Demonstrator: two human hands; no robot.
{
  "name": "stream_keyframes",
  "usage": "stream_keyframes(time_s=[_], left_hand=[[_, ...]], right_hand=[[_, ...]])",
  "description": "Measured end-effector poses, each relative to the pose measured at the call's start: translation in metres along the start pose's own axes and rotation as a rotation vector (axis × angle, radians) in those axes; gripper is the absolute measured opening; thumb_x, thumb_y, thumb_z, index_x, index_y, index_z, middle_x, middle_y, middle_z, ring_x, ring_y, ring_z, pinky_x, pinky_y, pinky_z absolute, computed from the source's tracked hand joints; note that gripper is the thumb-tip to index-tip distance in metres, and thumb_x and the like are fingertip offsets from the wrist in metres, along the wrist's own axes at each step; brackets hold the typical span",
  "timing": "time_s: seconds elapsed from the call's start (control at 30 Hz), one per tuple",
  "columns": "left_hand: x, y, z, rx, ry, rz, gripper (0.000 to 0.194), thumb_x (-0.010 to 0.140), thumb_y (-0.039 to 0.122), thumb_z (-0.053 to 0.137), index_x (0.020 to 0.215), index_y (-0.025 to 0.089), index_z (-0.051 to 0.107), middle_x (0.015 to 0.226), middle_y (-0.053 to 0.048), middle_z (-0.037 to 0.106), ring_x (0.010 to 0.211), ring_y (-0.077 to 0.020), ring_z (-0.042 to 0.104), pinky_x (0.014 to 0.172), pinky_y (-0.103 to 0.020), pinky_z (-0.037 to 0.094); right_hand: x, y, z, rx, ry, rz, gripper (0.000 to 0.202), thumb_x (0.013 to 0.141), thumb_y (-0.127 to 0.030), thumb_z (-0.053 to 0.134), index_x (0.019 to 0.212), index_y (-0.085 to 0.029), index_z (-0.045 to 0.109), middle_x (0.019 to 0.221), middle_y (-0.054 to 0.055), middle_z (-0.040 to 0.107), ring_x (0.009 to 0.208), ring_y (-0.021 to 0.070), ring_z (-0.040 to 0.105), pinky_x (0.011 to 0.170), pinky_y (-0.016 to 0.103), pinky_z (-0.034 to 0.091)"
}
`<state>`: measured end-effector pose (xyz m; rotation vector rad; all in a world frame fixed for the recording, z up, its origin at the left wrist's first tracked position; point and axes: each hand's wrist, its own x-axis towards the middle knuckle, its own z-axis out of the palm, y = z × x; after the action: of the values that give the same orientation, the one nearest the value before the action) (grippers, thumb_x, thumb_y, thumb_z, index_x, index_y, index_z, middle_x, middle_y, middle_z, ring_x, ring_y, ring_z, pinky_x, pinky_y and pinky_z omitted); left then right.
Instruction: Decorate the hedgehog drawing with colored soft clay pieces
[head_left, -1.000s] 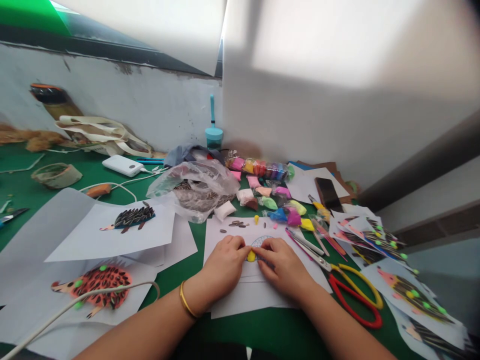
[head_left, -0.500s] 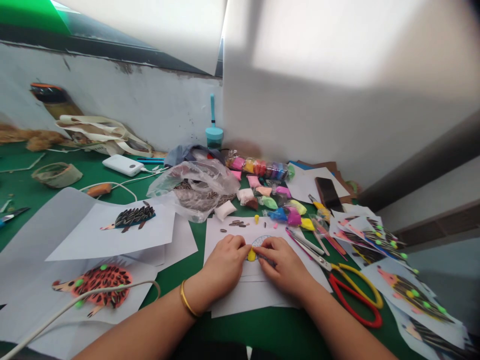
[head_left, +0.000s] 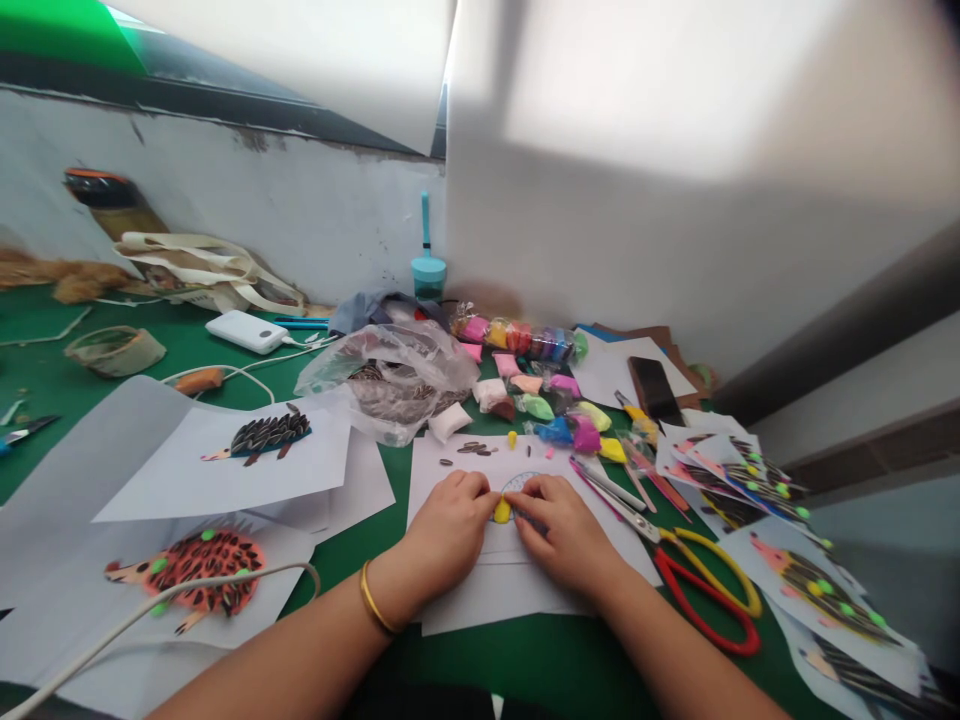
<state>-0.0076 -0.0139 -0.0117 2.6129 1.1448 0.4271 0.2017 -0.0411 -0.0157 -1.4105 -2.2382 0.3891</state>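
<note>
Your left hand and right hand meet, fingers bunched, at a small yellow clay lump.
It's at the lower-left of the rounded blue-lined paper drawing; whether either hand pinches it, I cannot tell. Pressing unevenly could smear it across those lines. No label is readable.

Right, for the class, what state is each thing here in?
Yellow clay: small lump, over the sheet
Left hand: at the clay
Right hand: at the clay
Scissors: lying unheld
Phone: screen dark
Power bank: cable plugged in
Plastic bag: crumpled, seeds inside
</note>
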Motion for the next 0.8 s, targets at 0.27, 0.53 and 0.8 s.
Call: stream_keyframes(time_s=[0.27,0.53,0.8], left_hand=[[0.0009,-0.0009,-0.0012,0.001,-0.022,-0.015,0.033,0.087,0.005,0.046,0.111,0.018,0.066,0.107,-0.008,0.060,0.099,-0.0238,0.052,0.093,-0.039,0.047],[0.0016,-0.0008,-0.0019,-0.001,-0.038,-0.026,0.034,0.087,0.006,0.045,0.111,0.017,0.066,0.107,-0.008,0.060,0.098,-0.0239,0.052,0.093,-0.040,0.047],[0.0007,-0.0026,0.0008,-0.007,0.001,-0.004,0.034,0.087,0.005,0.046,0.110,0.017,0.067,0.105,-0.009,0.061,0.097,-0.0238,0.052,0.092,-0.040,0.047]], right_hand=[[-0.0007,0.0038,0.0012,0.049,0.015,0.018,0.034,0.088,-0.022,0.058,0.120,-0.022,0.068,0.107,0.009,0.062,0.102,0.0238,0.056,0.092,0.041,0.050],[-0.0001,0.0020,0.0008,0.014,-0.003,0.014,0.035,0.089,-0.023,0.057,0.122,-0.021,0.067,0.109,0.010,0.062,0.101,0.0241,0.056,0.092,0.042,0.049],[0.0003,-0.0014,0.0017,-0.011,-0.007,0.028,0.034,0.089,-0.022,0.057,0.121,-0.023,0.068,0.106,0.009,0.061,0.099,0.0244,0.054,0.090,0.043,0.048]])
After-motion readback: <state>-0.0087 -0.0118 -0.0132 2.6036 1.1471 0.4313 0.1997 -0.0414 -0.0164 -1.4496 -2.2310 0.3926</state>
